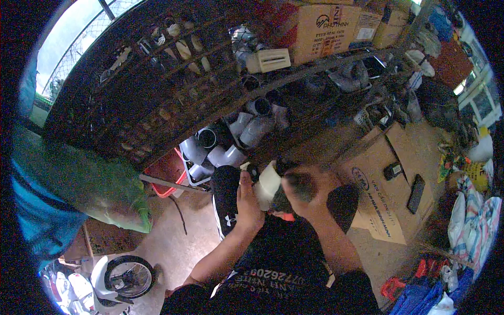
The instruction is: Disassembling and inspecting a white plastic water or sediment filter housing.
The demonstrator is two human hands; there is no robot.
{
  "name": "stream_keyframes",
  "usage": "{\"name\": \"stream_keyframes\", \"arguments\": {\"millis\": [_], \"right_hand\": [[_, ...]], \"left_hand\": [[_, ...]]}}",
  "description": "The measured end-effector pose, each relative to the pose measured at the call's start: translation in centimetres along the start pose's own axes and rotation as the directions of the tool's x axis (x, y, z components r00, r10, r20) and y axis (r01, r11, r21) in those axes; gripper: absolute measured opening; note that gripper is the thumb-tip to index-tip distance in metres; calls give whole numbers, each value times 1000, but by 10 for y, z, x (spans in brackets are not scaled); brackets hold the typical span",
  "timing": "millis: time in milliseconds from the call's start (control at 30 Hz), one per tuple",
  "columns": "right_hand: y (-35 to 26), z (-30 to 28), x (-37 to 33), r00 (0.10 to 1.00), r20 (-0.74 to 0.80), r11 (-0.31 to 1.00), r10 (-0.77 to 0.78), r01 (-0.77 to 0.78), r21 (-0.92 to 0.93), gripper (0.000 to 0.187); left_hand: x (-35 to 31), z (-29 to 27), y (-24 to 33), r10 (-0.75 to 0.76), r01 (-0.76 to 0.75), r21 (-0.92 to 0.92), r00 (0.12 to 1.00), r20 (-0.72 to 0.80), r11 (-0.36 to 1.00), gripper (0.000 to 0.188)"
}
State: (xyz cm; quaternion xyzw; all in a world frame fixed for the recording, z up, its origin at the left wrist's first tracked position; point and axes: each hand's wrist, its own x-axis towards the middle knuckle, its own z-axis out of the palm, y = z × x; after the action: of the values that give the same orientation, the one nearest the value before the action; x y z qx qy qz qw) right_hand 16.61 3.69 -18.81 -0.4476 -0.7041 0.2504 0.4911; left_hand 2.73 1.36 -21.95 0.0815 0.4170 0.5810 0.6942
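In front of my lap, a pale grey-white plastic pipe fitting (pixel 268 184) is tilted between my two hands. My left hand (pixel 249 206) is closed on its left side, thumb upward. On the other side, my right hand (pixel 315 197) is curled close to the fitting and blurred by motion. A dark, smeared shape shows at its fingers, too indistinct to name. Just beyond my knees stands a crate (pixel 185 165) of grey pipe elbows (pixel 257 129), several of them with dark round openings toward me.
Beyond the elbows runs a dark slatted rack (pixel 173 113) with small parts. Cardboard boxes (pixel 323 31) stand at the back. Flattened cardboard (pixel 375 194) to my right carries a dark bar-shaped object (pixel 416 194). At left are a green sack (pixel 100 184), a red basin (pixel 167 170) and a wheel (pixel 128 282).
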Motion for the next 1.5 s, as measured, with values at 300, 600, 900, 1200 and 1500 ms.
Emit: {"name": "stream_keyframes", "arguments": {"millis": [300, 600, 900, 1200, 1500], "right_hand": [[3, -6, 18, 730, 48, -46, 682, -23, 999, 41], [-7, 19, -26, 985, 4, 939, 174, -167, 302, 62], [-24, 19, -20, 958, -98, 917, 269, -224, 330, 53], [-12, 29, -32, 902, -415, 989, -119, 143, 29, 47], [-1, 33, -39, 944, -220, 961, -246, 267, 70, 53]], "left_hand": [[-4, -13, 3, 679, -584, 612, 727, 103, 533, 59], [-2, -28, -8, 750, -726, 661, 542, 379, 190, 63], [0, -29, 3, 744, -941, 337, 198, 638, -39, 65], [-16, 5, 30, 416, -444, 561, 890, 187, 699, 57], [-20, -1, 29, 469, -511, 500, 856, 219, 700, 50]]}}
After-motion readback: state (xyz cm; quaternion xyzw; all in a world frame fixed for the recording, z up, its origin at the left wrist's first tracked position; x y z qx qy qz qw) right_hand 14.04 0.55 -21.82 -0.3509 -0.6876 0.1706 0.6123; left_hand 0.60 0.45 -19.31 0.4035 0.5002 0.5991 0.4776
